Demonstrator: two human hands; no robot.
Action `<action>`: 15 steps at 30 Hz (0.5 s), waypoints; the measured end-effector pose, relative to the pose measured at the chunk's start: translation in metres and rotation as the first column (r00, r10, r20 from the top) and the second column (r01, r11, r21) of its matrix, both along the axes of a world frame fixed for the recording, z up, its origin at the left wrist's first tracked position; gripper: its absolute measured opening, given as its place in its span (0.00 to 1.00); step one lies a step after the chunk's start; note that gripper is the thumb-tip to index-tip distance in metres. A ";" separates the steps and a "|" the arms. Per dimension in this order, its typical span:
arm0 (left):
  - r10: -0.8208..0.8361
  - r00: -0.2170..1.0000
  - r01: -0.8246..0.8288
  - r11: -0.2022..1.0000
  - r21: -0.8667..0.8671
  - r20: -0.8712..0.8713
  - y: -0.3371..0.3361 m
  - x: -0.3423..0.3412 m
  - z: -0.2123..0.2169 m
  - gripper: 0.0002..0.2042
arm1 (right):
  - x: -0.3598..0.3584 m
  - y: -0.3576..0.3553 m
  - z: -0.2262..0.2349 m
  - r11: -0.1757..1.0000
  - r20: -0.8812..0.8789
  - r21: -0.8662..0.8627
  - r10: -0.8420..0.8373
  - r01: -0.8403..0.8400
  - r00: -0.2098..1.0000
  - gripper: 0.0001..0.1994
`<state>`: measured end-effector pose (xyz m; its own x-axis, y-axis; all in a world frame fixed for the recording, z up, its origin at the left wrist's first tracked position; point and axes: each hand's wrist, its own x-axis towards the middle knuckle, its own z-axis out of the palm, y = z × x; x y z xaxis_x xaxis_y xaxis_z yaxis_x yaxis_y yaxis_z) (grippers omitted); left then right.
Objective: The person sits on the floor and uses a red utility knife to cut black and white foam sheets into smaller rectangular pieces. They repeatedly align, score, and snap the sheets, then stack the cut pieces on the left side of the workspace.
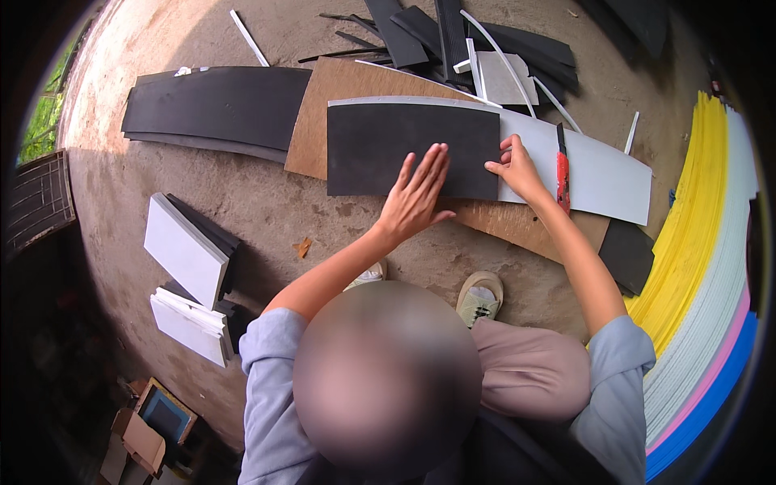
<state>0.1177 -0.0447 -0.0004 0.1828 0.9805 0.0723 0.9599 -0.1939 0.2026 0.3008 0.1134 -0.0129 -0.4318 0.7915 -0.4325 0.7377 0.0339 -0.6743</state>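
A black rectangular foam sheet (364, 149) lies on a longer white sheet (598, 166), both resting on a brown wooden board (311, 113). My left hand (416, 194) is laid flat on the black sheet near its front edge, fingers stretched out and thumb out to the side. At the sheet's right edge, my right hand (517, 166) has its fingers curled, thumb and forefinger at that edge. A red utility knife (563, 179) with a black end lies on the white sheet, just right of my right wrist, in neither hand.
Long black sheets (214, 105) lie at far left, black and white offcuts (501, 73) at the back. Two white-and-black stacks (186, 246) stand on the floor at left. Yellow, pale, pink and blue sheets (687, 242) are stacked at right. My shoes (480, 296) are close to the board.
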 end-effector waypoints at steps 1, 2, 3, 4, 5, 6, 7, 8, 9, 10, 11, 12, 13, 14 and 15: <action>-0.008 1.000 0.008 1.000 0.013 -0.003 0.013 0.009 -0.002 0.46 | -0.002 0.000 0.000 1.000 0.012 -0.003 0.006 -0.006 1.000 0.25; -0.023 1.000 0.023 0.999 0.027 -0.010 0.026 0.016 -0.004 0.46 | -0.002 0.000 0.001 1.000 0.019 -0.005 0.005 -0.005 1.000 0.25; -0.039 0.999 0.040 0.998 0.041 -0.019 0.033 0.020 -0.006 0.45 | -0.001 0.000 0.002 1.000 0.014 0.002 0.006 -0.006 1.000 0.25; -0.043 0.998 0.045 0.998 0.054 -0.037 0.037 0.022 -0.007 0.45 | 0.000 0.000 0.003 1.000 0.008 0.008 0.008 -0.008 1.000 0.25; -0.053 0.997 0.057 0.996 0.062 -0.061 0.038 0.022 -0.008 0.45 | 0.000 -0.002 0.002 1.000 -0.005 0.010 0.003 -0.002 1.000 0.25; -0.061 0.994 0.067 0.995 0.070 -0.087 0.038 0.021 -0.009 0.45 | 0.001 -0.002 0.001 1.000 -0.020 -0.009 -0.012 0.012 1.000 0.25; -0.053 0.997 0.056 0.996 0.066 -0.048 0.038 0.023 -0.010 0.44 | 0.001 -0.002 0.000 0.999 -0.037 -0.027 -0.023 0.022 0.999 0.25; -0.052 0.998 0.055 0.996 0.071 -0.048 0.036 0.022 -0.010 0.44 | -0.002 -0.001 0.000 0.999 -0.060 -0.042 -0.023 0.021 0.998 0.25; -0.051 0.998 0.053 0.997 0.060 -0.031 0.037 0.021 -0.009 0.44 | -0.003 0.002 0.000 0.999 -0.051 -0.044 -0.019 0.017 0.999 0.25; -0.044 0.999 0.045 0.998 0.049 -0.016 0.036 0.021 -0.007 0.44 | -0.003 0.002 0.001 0.999 -0.042 -0.046 -0.011 0.009 0.999 0.25; -0.045 0.999 0.045 0.998 0.042 0.013 0.037 0.021 -0.003 0.44 | 0.000 0.003 0.000 0.999 -0.033 -0.044 -0.001 0.000 0.999 0.25; -0.065 0.997 0.064 0.997 0.045 0.040 0.036 0.018 -0.004 0.43 | 0.003 0.005 -0.005 0.999 -0.032 -0.048 -0.015 0.014 0.999 0.24; -0.019 0.991 0.011 0.998 0.060 0.132 0.031 0.012 -0.006 0.42 | 0.001 0.003 -0.004 1.000 -0.043 -0.028 -0.013 0.012 0.999 0.24; 0.024 0.973 -0.042 0.996 0.074 0.228 0.025 0.006 -0.006 0.42 | 0.001 0.003 -0.004 0.998 -0.044 -0.051 -0.035 0.032 0.998 0.24; 0.144 0.936 -0.171 0.983 0.058 0.322 0.019 -0.005 0.002 0.39 | 0.006 0.004 -0.003 0.997 -0.023 -0.051 -0.060 0.059 0.998 0.24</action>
<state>0.1131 -0.0262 0.0017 -0.0194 0.9828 0.1837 0.8688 -0.0744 0.4896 0.3065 0.1173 -0.0158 -0.3956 0.7935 -0.4624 0.7206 -0.0439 -0.6919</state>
